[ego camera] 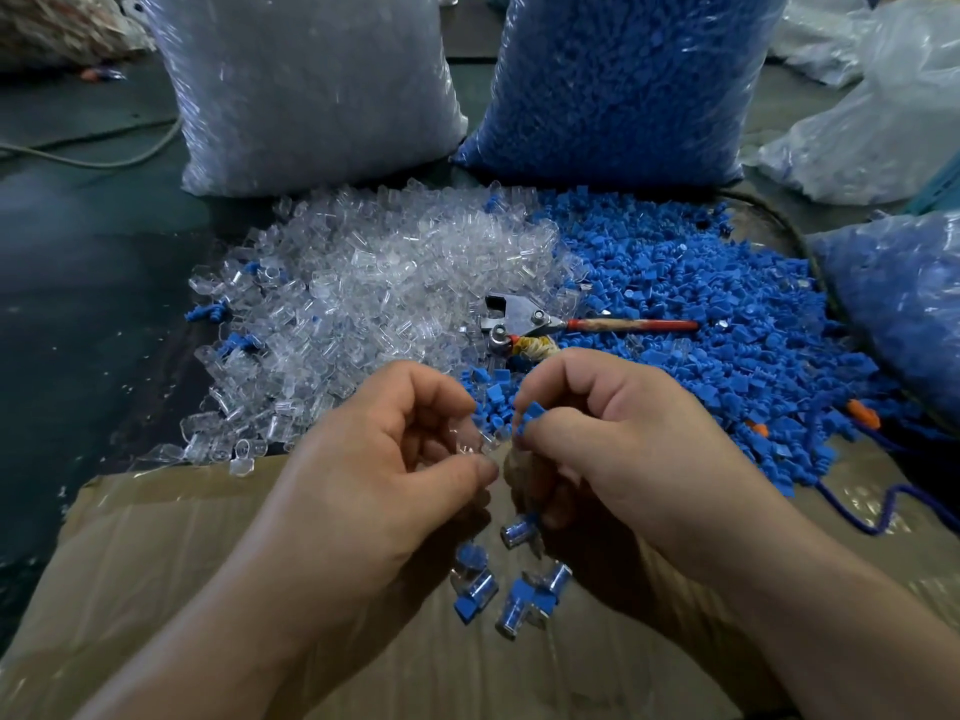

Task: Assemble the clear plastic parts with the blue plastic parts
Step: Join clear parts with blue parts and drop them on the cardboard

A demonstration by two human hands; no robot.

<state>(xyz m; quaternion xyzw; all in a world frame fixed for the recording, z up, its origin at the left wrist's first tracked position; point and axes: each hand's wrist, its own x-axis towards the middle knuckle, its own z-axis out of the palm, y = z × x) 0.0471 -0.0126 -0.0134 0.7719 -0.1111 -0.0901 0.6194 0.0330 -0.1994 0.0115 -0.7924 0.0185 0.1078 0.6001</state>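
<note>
Nearest the camera, on a sheet of brown cardboard (156,589), a few finished pieces (524,600) lie loose, each a clear shell with a blue insert. Just beyond them a person's two hands meet over the cardboard's far edge. The left hand (384,449) is curled, with thumb and fingers pinching a clear plastic part (470,444). The right hand (613,433), fingers bent, pinches a blue plastic part (531,415) between thumb and forefinger. The two parts sit close together; whether they touch cannot be told.

Behind the hands a heap of clear parts (374,283) spreads on the left and a heap of blue parts (727,314) on the right, their edges mingling. A metal hand tool (524,317) with a red handle lies where the heaps meet. A blue cord (878,522) trails off the right edge of the cardboard.

At the far side two full plastic sacks stand upright, a sack of clear parts (311,85) on the left and a sack of blue parts (623,80) on the right. Another blue-filled bag (904,293) lies at far right.
</note>
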